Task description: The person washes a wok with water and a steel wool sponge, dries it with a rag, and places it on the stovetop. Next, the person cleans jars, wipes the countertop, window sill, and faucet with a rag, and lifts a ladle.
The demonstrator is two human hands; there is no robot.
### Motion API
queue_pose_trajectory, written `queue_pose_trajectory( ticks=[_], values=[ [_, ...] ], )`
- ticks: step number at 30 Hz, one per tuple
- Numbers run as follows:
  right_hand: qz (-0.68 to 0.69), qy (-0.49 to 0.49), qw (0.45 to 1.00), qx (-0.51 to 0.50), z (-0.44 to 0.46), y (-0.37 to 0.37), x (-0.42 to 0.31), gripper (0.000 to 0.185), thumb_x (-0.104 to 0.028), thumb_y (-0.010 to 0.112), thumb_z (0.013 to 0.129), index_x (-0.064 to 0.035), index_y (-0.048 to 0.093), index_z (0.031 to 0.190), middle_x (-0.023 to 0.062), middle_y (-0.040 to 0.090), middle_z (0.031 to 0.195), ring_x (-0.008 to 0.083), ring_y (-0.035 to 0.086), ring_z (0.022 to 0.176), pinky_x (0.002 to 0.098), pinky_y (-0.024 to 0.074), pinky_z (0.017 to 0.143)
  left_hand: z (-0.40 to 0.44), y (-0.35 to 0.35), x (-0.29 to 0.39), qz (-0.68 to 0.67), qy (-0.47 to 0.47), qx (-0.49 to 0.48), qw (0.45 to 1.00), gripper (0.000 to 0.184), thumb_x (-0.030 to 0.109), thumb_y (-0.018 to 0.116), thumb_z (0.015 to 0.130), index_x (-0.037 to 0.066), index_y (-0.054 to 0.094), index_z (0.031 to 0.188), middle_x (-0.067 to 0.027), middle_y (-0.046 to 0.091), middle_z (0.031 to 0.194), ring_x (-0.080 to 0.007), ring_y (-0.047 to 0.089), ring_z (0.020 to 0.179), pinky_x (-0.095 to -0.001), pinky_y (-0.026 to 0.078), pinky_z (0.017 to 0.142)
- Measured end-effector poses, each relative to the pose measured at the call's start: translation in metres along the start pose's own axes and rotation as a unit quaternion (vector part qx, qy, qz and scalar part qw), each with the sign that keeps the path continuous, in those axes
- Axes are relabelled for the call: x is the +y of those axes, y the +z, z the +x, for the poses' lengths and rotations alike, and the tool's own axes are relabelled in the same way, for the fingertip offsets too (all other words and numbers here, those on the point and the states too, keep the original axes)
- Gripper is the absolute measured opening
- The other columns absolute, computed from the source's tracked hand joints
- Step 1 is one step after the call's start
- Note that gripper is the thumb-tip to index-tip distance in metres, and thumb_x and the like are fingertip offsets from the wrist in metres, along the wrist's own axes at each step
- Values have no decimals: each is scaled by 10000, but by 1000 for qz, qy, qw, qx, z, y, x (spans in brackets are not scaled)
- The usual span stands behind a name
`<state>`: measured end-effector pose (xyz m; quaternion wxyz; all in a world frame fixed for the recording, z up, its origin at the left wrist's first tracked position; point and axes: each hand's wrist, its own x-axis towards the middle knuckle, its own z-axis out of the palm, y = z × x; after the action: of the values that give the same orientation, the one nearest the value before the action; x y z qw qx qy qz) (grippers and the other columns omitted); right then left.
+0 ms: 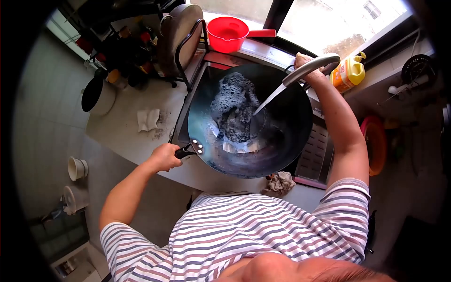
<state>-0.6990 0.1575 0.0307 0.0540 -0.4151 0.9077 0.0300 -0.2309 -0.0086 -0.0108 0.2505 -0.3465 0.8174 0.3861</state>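
Note:
A large dark wok sits over the sink, with soapy, foamy water inside it. My left hand is closed around the wok's black handle at the near left. A grey curved faucet arches over the wok's far right side, and a stream of water runs from it into the wok. My right hand reaches past the faucet at the wok's far right rim. Its fingers look curled, but the faucet and wrist partly hide them, so what they hold is not visible.
A red dipper stands on the windowsill. Right of the faucet is a yellow pump bottle. A crumpled rag lies by the near counter edge. Left are a folded white cloth, a pot and a rack with a round board.

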Motion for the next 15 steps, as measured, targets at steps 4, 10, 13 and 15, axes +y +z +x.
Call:
queue_pose_trajectory(
  ticks=[4, 10, 13, 15],
  values=[
    [20, -98, 992, 73, 12, 76, 33, 155, -147, 565, 783, -42, 633, 874, 188, 621, 893, 303, 600, 905, 393, 464, 820, -33, -47, 28, 24, -36, -47, 998, 108, 72, 601, 647, 5, 563, 723, -66, 536, 553, -160, 543, 443, -300, 442, 429],
    [89, -62, 994, -26, -1, 108, 8, 253, -47, 494, 764, -45, 591, 998, 227, 620, 971, 368, 584, 964, 454, 475, 810, -81, -121, 89, 172, -97, -36, 980, 109, 49, 617, 617, -9, 568, 695, -72, 548, 530, -145, 536, 429, -284, 441, 429],
    [157, -26, 986, -46, -11, 111, -4, 255, -85, 499, 769, -87, 615, 996, 218, 625, 960, 371, 590, 946, 460, 475, 812, -87, -136, 102, 246, -95, -6, 965, 104, 48, 619, 606, 4, 586, 694, -71, 559, 527, -158, 554, 431, -293, 455, 438],
    [191, -12, 981, -31, -16, 105, -5, 246, -88, 496, 770, -92, 628, 977, 222, 624, 946, 376, 591, 935, 458, 474, 813, -86, -136, 101, 269, -90, 18, 959, 83, 53, 604, 611, 21, 592, 686, -79, 553, 515, -168, 563, 430, -300, 468, 459]
  ],
)
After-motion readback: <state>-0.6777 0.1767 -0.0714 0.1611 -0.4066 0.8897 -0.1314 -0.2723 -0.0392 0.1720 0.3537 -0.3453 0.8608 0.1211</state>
